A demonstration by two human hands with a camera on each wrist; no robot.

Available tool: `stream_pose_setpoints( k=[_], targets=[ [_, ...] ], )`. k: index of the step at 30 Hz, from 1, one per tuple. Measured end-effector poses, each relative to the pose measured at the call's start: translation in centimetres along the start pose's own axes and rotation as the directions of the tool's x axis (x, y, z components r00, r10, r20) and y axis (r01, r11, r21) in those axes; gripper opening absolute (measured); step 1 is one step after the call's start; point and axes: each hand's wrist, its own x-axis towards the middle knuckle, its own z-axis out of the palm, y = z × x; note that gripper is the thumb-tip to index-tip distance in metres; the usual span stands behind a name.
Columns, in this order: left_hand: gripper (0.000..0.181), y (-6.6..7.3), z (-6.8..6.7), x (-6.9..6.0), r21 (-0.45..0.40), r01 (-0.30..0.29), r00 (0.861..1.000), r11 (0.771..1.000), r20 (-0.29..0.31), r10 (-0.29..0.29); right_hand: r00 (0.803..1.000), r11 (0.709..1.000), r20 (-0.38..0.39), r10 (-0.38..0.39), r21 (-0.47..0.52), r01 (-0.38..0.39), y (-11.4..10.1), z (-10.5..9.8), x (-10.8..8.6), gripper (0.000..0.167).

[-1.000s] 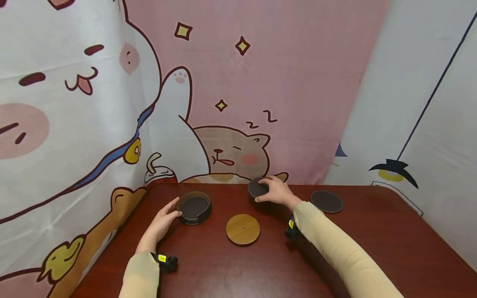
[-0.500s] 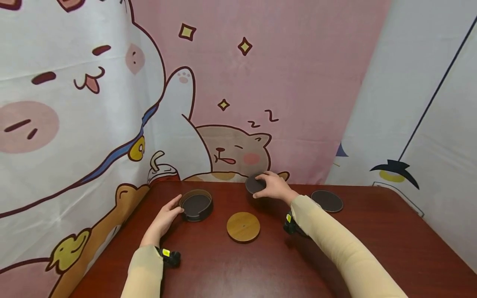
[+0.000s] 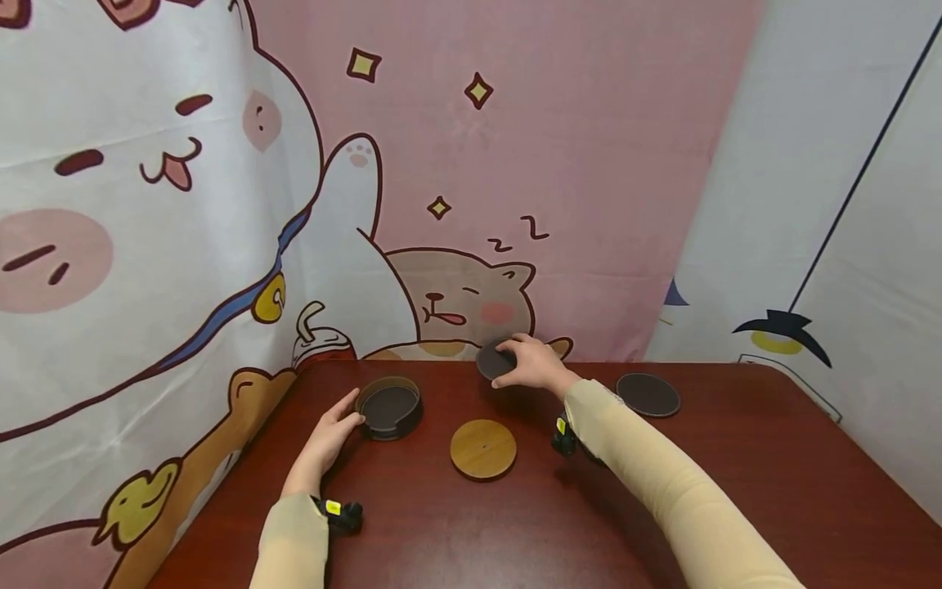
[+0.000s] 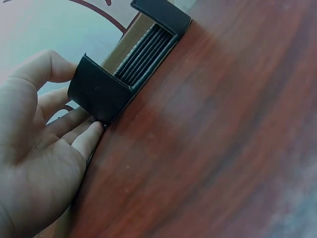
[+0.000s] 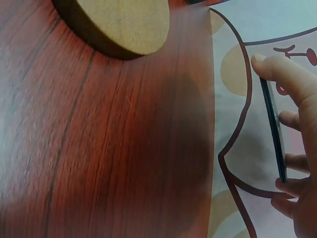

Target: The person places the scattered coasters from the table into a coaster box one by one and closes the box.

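A round black coaster holder (image 3: 390, 409), with a notch in its front wall, stands on the left of the table. Several dark coasters (image 4: 143, 54) lie stacked inside it, seen through the notch in the left wrist view. My left hand (image 3: 331, 433) holds the holder's left side, thumb and fingers curved against its wall. My right hand (image 3: 533, 364) grips a dark round coaster (image 3: 491, 358) by its edges, tilted and raised above the table's far edge. In the right wrist view that coaster (image 5: 272, 129) is seen edge-on between thumb and fingers.
A round wooden disc (image 3: 483, 450) lies mid-table between the hands. Another dark coaster (image 3: 648, 395) lies flat at the right, beyond the right forearm. The red-brown table (image 3: 441, 540) ends at a cartoon-printed cloth (image 3: 589, 164) behind it.
My right hand has moved slightly to the left with the coaster. My left hand stays at the coaster holder; the view has shifted a little.
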Motion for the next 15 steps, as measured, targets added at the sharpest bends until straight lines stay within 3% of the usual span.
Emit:
stream_pose_setpoints(
  k=[8,15],
  targets=[
    [0.067,-0.4,0.0,0.3,-0.024,-0.028,1.000,0.999,-0.005,0.028,0.999,0.999,0.037,0.006,0.053,-0.008,-1.4,0.8,1.0,0.074],
    [0.066,-1.0,0.2,0.4,-0.025,-0.016,0.999,1.000,-0.043,0.015,0.995,0.996,0.085,-0.049,0.074,0.043,-3.1,2.2,2.3,0.074]
  ],
)
